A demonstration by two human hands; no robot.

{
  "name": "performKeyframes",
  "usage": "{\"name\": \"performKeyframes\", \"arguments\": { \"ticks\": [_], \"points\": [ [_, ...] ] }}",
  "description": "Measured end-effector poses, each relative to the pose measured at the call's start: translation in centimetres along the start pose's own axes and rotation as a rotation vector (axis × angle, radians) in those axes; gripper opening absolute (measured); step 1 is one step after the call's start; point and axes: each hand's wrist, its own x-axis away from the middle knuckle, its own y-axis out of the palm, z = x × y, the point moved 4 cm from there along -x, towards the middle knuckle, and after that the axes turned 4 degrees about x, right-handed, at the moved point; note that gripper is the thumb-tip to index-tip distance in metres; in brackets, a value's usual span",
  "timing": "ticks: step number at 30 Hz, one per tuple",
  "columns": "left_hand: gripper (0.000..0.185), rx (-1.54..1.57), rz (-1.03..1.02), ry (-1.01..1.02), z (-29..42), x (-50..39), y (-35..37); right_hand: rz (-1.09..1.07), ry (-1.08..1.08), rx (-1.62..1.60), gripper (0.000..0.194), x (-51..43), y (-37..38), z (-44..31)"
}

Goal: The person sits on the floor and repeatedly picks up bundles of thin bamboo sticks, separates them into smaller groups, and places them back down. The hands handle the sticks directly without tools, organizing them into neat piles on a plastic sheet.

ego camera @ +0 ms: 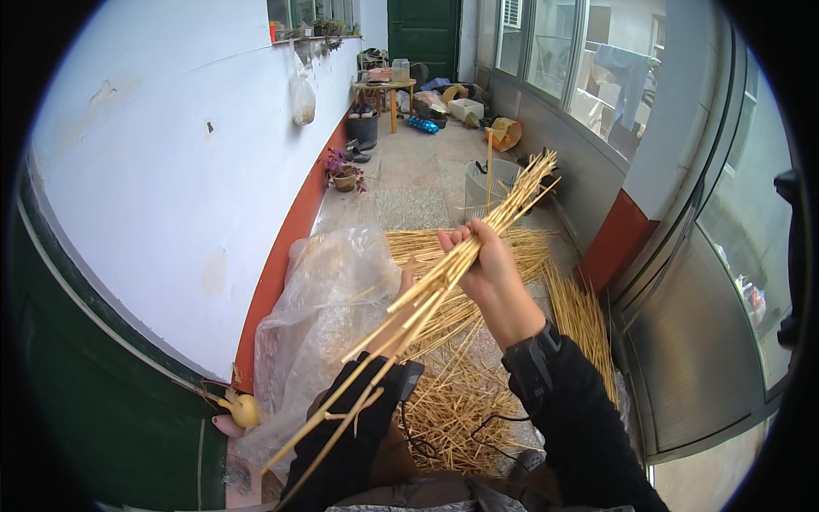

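Note:
A bundle of dry straw stalks (521, 192) slants across the view, its thinner ends up and to the right. My right hand (496, 275) is closed around its middle, fingers wrapped over the stalks. Two thicker stalks reach low to the left, past my left sleeve. Behind the bundle is my left hand (408, 276), mostly hidden, with fingertips showing; whether it grips anything cannot be told. Beneath both hands, a layer of long straw (441, 313) covers the floor. Short broken straw pieces (464, 416) are heaped close to my legs.
Crumpled clear plastic sheeting (320, 307) lies at left. More long stalks (579, 326) lie along the right side. A pale slatted basket (492, 182) stands ahead, and a potted plant (344, 179) by the left wall. A yellow gourd (243, 409) sits beside the green door (115, 397).

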Motion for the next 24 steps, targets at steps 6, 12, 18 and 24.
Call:
{"name": "performKeyframes", "arguments": {
  "ticks": [6, 12, 18, 24],
  "points": [
    [0.059, 0.008, 0.069, 0.008, -0.7, -0.7, 1.9, 0.042, 0.175, 0.000, 0.025, 1.5, -3.2, 2.7],
    [0.043, 0.007, 0.119, 0.057, -1.1, -1.1, 3.1, 0.135, 0.243, -0.137, 0.022, 2.4, -5.3, 5.0],
    [0.029, 0.030, 0.165, 0.126, -1.4, -1.6, 4.2, 0.106, 0.234, -0.124, 0.019, 2.9, -5.8, 5.4],
    [0.019, -0.001, 0.199, 0.244, 0.7, -2.3, 3.4, 0.094, 0.229, -0.170, 0.020, 1.7, -7.0, 3.3]
  ]
}}
